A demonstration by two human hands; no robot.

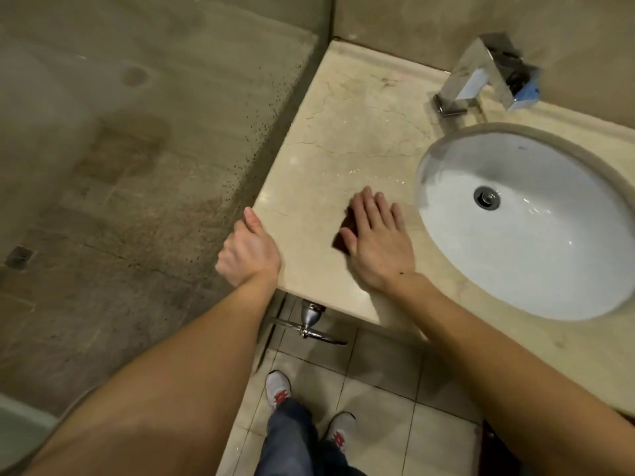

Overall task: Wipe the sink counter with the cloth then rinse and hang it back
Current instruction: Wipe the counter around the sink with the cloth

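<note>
In the head view, a dark cloth (pixel 343 231) is pressed flat under the straight, spread fingers of the right hand (pixel 378 245) on the counter (pixel 343 132), near its front edge and just left of the sink basin (pixel 549 276). The counter's left edge is gripped by the left hand (pixel 249 250), thumb on top. A chrome tap (pixel 481 73) is seen at the back edge.

Left: glass partition (pixel 154 149) (spotted); below: tiled floor (pixel 378 389).

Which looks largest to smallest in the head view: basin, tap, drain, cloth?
1. Basin
2. Tap
3. Drain
The cloth is mostly hidden under the right hand, so it cannot be ranked.
</note>
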